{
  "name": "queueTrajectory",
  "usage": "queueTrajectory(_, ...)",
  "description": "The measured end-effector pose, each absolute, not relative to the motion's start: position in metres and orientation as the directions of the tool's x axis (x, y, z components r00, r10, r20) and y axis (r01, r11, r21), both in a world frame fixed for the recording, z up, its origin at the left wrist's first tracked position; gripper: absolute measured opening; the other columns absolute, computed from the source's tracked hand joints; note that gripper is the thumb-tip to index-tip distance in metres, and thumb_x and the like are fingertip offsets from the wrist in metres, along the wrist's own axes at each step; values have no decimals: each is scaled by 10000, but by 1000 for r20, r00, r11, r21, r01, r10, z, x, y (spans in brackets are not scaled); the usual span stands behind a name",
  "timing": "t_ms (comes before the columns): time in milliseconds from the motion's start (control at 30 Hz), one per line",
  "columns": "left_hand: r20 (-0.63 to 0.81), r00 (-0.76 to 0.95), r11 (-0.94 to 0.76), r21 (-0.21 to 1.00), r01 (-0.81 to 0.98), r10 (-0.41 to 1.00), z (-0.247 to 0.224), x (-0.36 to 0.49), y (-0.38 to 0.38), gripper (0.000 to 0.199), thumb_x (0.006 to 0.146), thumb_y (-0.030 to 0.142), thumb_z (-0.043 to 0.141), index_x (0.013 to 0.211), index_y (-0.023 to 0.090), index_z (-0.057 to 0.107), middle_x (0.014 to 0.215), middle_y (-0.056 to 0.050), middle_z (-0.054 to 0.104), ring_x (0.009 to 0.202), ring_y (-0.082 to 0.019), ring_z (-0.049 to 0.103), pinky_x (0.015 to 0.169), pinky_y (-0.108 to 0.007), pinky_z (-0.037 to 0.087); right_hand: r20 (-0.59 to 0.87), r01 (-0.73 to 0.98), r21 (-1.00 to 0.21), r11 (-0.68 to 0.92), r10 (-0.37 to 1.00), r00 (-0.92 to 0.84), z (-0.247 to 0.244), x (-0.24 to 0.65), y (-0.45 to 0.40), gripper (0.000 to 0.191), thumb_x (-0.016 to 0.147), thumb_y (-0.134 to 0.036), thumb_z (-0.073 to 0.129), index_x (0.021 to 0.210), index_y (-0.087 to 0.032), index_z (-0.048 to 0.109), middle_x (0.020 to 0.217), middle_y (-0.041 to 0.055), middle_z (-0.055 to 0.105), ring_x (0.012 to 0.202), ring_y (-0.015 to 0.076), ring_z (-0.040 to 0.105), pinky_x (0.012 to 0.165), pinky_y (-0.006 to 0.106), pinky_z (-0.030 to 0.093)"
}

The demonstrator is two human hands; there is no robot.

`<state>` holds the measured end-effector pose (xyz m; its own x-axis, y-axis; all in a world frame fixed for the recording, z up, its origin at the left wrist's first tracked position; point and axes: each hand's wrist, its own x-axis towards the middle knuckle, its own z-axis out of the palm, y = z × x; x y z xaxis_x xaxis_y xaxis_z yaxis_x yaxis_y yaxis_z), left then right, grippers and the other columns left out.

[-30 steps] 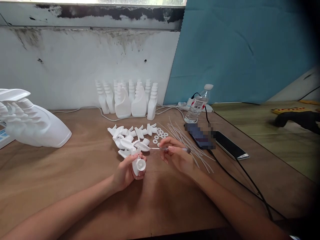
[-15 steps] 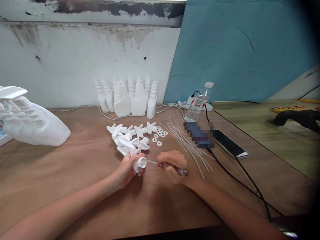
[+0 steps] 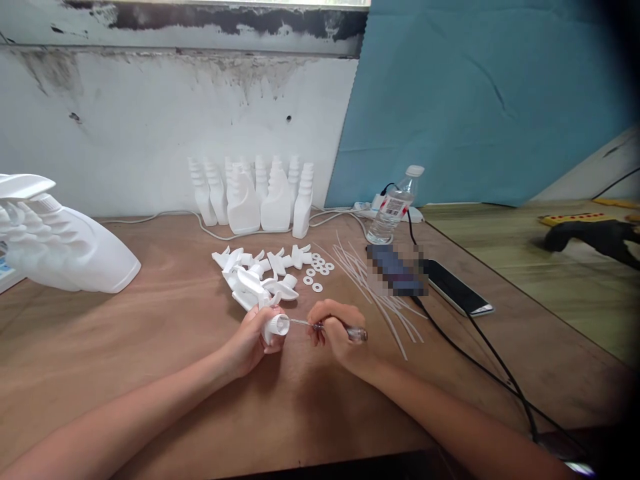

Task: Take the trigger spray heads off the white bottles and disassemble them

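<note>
My left hand [image 3: 255, 341] is closed around a white spray trigger head [image 3: 277, 325], its round collar turned to the right. In my right hand [image 3: 340, 330] is a screwdriver [image 3: 357, 333] with a see-through handle. Its thin shaft points left, and the tip reaches the collar opening; how far inside it sits I cannot tell. Just beyond my left hand lies a heap of white trigger heads [image 3: 249, 280]. To the right of that heap are several flat white washers [image 3: 317, 287].
White bottles [image 3: 243, 207] stand along the wall. Thin white tubes [image 3: 380, 293] lie right of my right hand, near a phone [image 3: 457, 287], black cables [image 3: 480, 360] and a water bottle [image 3: 393, 212]. More white bottles [image 3: 95, 257] are at the left.
My right hand has turned slightly around the screwdriver, its fingers now placed differently on the handle. Both hands keep their grip; the whole view has shifted slightly.
</note>
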<state>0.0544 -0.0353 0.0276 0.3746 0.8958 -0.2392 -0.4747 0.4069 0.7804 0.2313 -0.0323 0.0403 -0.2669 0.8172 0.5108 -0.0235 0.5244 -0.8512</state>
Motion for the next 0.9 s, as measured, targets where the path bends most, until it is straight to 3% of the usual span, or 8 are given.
queueTrajectory(133,-258,493,515,691,-507,831,25,50,-33,204,781,289,583,715,173,429,443,91,334,340,-18,175,309,-116,110,509,-176,-860,478,820,-261,40,228,-34,210,793,-121,427,684,-184,595,611,1,609,442,100,532,413,220,420)
queueTrajectory(300,-281,533,559,677,-479,798,25,50,-32,186,775,268,575,717,176,423,428,89,344,325,-19,170,304,-110,109,267,-283,-943,177,908,-322,46,229,-27,190,774,-142,446,656,-168,592,556,-1,605,408,111,527,385,226,410)
queueTrajectory(467,-294,584,608,647,-461,756,24,49,-32,160,774,270,571,728,174,453,425,89,341,317,-19,152,287,-106,104,75,-391,-918,-70,936,-343,47,231,-17,155,739,-179,467,612,-168,556,499,0,608,319,111,494,300,192,338)
queueTrajectory(667,-326,599,653,591,-475,731,26,48,-32,173,729,259,613,750,164,470,528,71,423,314,-1,196,273,-102,102,-90,-396,-874,-281,895,-436,44,231,-11,131,743,-253,512,645,-170,531,497,10,626,315,107,509,295,164,323)
queueTrajectory(900,-343,587,646,621,-444,734,27,48,-33,208,747,294,631,751,163,470,465,75,398,321,-7,190,294,-109,97,-169,-390,-788,-477,776,-608,35,226,-9,139,775,-294,516,700,-178,517,526,8,644,363,103,531,348,165,365)
